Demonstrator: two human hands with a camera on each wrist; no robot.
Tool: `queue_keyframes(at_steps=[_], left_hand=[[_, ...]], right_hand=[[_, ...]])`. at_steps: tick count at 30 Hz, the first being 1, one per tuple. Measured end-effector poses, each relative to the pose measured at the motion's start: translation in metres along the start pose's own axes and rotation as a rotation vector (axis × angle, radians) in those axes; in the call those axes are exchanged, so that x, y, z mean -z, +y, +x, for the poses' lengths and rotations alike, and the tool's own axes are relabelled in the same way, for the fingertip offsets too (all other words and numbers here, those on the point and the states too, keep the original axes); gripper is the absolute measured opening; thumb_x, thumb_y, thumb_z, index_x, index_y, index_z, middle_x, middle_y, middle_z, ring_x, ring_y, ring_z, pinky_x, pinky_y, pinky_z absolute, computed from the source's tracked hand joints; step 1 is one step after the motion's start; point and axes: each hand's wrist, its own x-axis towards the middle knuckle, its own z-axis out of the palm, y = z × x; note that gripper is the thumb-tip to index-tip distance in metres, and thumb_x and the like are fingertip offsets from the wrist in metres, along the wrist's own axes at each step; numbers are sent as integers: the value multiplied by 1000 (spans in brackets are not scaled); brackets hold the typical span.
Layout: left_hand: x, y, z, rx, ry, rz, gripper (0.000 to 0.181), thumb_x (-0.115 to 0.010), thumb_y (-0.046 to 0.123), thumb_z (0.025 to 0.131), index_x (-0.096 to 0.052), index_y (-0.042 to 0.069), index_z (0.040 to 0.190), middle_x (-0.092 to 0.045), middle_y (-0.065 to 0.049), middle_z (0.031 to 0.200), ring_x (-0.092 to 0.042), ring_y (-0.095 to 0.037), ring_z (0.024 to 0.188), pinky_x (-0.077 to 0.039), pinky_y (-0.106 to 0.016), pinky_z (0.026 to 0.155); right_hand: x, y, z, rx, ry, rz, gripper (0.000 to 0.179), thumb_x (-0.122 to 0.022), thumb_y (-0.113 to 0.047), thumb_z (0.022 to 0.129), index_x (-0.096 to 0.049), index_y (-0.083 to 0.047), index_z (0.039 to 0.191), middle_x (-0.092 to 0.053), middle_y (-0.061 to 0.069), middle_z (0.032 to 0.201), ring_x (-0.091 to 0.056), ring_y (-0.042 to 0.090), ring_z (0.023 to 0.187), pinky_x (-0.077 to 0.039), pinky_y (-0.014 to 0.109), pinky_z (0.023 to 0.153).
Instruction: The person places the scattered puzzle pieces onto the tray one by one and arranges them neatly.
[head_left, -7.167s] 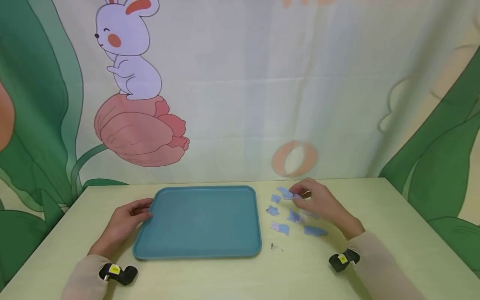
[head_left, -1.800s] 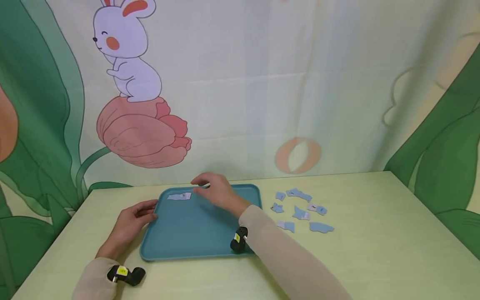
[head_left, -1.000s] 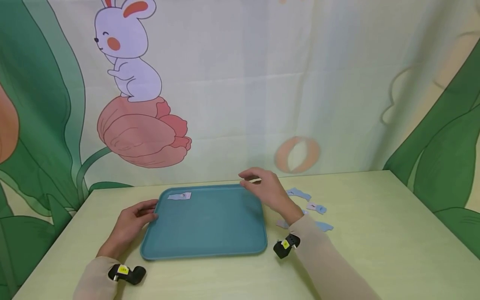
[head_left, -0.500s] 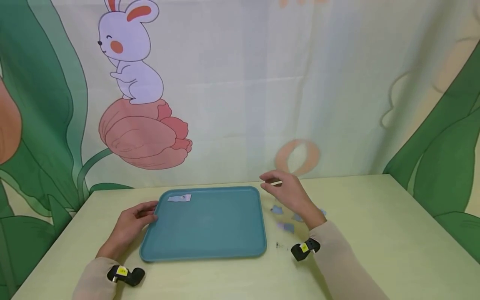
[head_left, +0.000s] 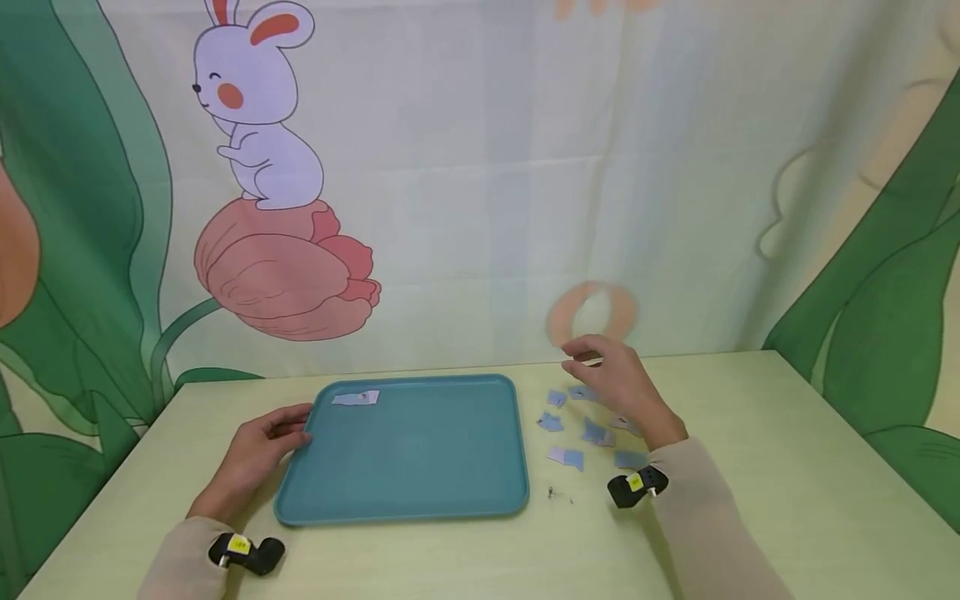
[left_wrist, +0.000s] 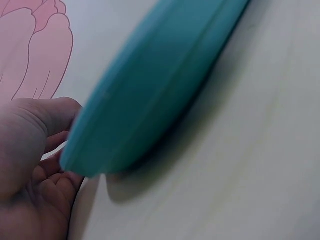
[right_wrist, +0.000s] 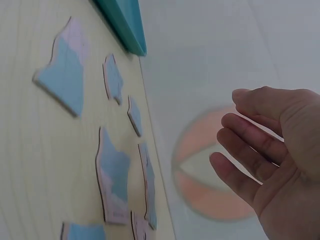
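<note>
At right wrist, thick pieces (right_wrist: 65,70) (headcam: unclear)

- Teal rectangular tray (head_left: 408,462), left edge held by the left hand (head_left: 253,450).
- Long blue-and-pink puzzle piece (head_left: 356,398) lying in the tray's far-left corner.
- Loose blue-and-pink pieces (head_left: 572,458) right of the tray, near the right hand (head_left: 618,379).
</note>
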Motion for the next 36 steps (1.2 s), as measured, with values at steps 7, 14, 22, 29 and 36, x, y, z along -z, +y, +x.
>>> queue_keyframes(at_steps=[7,14,22,29,36], left_hand=[[1,-1,1,-2,-3,-10,51,-63,7,106,-49,-5,154,-56,-29,147,-56,-40,128,-57,-28,95],[2,-1,2,-5,-6,-2,51,-63,8,106,-50,-5,154,-56,-28,147,-57,-40,128,-57,-28,96],[1,-2,0,1,-10,-1,52,-63,9,107,-48,-4,155,-55,-29,148,-56,-41,130,-56,-39,102],[2,-2,1,-10,-12,-5,53,-63,8,107,-48,-5,156,-55,-29,148,-57,-41,130,-57,-32,99],[2,-2,2,-17,-14,0,53,-63,9,107,-48,-6,155,-55,-30,148,-57,-42,129,-58,-33,97]], right_hand=[[9,16,-1,-26,-7,-64,28,-73,-12,102,-71,3,126,-72,20,124,-67,39,116,-53,56,100],[14,32,-3,-116,-63,-73,32,-72,-15,102,-70,4,128,-72,19,122,-65,37,116,-52,55,100],[14,43,-6,-191,-114,-97,35,-72,-17,102,-69,3,131,-71,20,126,-64,39,118,-50,55,104],[16,47,-4,-187,-126,-108,34,-73,-14,100,-69,6,128,-72,21,121,-65,39,114,-51,55,101],[15,50,-8,-205,-158,-125,32,-75,-14,98,-71,4,123,-73,18,114,-66,35,108,-53,53,97]])
